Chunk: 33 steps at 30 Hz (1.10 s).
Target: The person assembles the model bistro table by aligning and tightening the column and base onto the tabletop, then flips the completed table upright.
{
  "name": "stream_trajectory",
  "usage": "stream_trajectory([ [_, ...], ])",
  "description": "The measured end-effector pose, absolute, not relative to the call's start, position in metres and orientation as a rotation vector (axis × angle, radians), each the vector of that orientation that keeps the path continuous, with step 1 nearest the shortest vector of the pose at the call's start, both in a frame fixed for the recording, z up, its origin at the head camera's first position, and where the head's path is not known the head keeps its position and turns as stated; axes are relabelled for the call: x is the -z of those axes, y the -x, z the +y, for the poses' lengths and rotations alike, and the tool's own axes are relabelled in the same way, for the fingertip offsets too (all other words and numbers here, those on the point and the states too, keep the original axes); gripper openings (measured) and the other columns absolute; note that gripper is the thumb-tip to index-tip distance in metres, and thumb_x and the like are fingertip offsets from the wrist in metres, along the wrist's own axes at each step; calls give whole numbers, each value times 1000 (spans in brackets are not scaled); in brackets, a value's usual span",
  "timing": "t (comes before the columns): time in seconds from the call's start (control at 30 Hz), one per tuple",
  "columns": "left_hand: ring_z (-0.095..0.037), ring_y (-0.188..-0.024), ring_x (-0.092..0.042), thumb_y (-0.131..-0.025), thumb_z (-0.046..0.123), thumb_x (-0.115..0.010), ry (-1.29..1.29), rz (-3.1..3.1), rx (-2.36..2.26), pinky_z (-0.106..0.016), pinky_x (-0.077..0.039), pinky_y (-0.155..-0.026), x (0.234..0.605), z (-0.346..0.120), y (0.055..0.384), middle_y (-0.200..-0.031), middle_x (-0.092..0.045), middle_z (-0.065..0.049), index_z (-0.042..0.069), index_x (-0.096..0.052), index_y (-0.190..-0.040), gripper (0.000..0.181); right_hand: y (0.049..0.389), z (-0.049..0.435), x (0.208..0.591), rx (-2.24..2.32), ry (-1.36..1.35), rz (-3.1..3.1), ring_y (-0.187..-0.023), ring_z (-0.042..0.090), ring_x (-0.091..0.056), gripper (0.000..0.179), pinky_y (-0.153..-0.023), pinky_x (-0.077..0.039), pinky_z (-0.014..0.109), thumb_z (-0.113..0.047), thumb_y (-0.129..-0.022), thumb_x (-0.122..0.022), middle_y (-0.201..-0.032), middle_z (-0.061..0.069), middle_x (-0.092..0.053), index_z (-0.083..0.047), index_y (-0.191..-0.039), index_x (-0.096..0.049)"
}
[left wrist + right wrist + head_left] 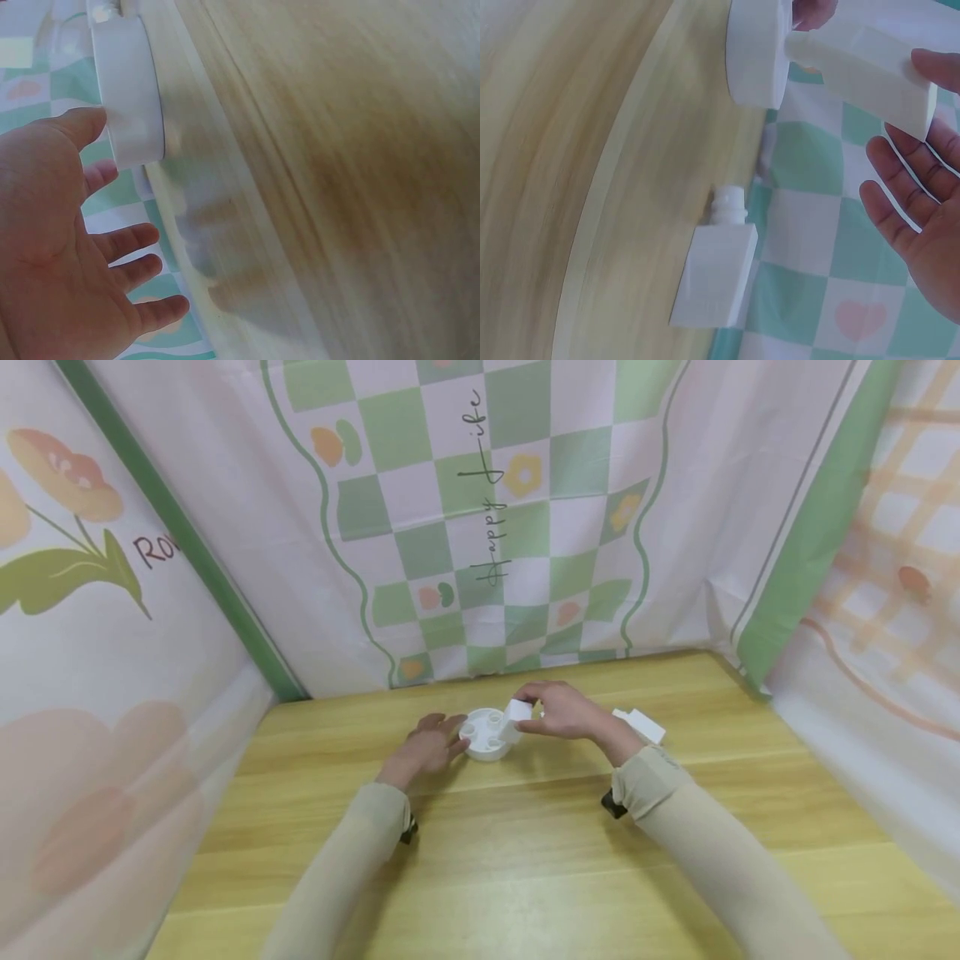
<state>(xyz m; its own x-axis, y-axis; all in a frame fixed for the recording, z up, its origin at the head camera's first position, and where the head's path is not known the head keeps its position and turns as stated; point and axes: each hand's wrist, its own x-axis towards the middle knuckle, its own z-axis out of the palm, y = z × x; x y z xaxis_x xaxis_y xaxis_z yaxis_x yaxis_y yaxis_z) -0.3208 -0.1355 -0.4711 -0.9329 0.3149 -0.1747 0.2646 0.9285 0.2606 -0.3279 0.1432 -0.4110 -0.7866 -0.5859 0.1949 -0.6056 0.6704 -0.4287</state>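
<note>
A round white base [486, 755] with several raised round sockets sits on the table. My left hand [426, 747] is at its left side, the thumb touching the rim [133, 97] and the other fingers spread and fairly straight. Between thumb and fingertips, my right hand [566, 712] grips a white rectangular block [515, 718] with a narrow neck. In the right wrist view that block [874, 71] tilts, its neck meeting the upper face of the base [754, 60]. Whether the neck is inside a socket I cannot tell.
Another white block with a ribbed neck [716, 274] lies on the wooden table [480, 877]. White pieces [643, 727] lie right of the base, partly behind my right wrist. Printed cloth [487, 527] hangs along the table's back edge and both sides.
</note>
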Motion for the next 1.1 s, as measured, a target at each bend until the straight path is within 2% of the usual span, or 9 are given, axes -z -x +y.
stream_trajectory([
  [0.13, -36, -154, -18, -103, 57, -37, -422, 2874, -350, -61, -25, -121, 471, -135, 321, -165, -21, -17, 33, -23, -159, 62, 330, 137, 412, -766, -1023, -2840, -102, 21, -67, 37, -92, -54, 41, -36, -87, -75, -107, 1, -72, -13, -116, -68],
  [0.33, -38, -153, -20, -104, 54, -38, -451, 2872, -350, -61, -26, -120, 471, -136, 320, -164, -22, -20, 30, -23, -159, 62, 332, 129, 417, -783, -1048, -2842, -103, 21, -66, 38, -94, -54, 42, -35, -86, -76, -108, 3, -71, -12, -116, -68],
  [0.6, -39, -152, -22, -104, 56, -38, -438, 2873, -378, -63, -29, -118, 472, -138, 321, -164, -22, -20, 31, -23, -159, 63, 334, 118, 420, -748, -1075, -2830, -101, 22, -65, 41, -92, -54, 41, -34, -85, -77, -108, 5, -71, -9, -116, -68],
  [0.73, -39, -152, -22, -104, 57, -37, -444, 2874, -363, -62, -29, -118, 474, -137, 323, -164, -23, -19, 31, -23, -159, 63, 336, 114, 423, -709, -1065, -2831, -99, 22, -66, 47, -89, -56, 41, -35, -86, -75, -109, 7, -71, -12, -125, -64],
  [0.87, -39, -153, -21, -103, 58, -36, -445, 2865, -360, -62, -27, -119, 474, -138, 323, -165, -22, -19, 31, -22, -159, 63, 336, 108, 424, -669, -1038, -2838, -101, 24, -67, 50, -86, -56, 43, -40, -89, -72, -119, 9, -70, -17, -133, -60],
  [0.97, -38, -153, -20, -103, 58, -35, -448, 2861, -349, -62, -26, -120, 473, -138, 322, -165, -22, -19, 31, -22, -159, 63, 334, 105, 424, -616, -1029, -2832, -105, 26, -68, 50, -91, -55, 45, -42, -90, -71, -127, 11, -68, -17, -132, -62],
  [1.1, -37, -153, -20, -104, 57, -35, -457, 2865, -341, -61, -25, -121, 472, -138, 321, -165, -22, -19, 32, -22, -159, 62, 333, 104, 423, -568, -1032, -2836, -107, 27, -67, 52, -95, -54, 46, -33, -88, -69, -128, 12, -67, -14, -136, -61],
])
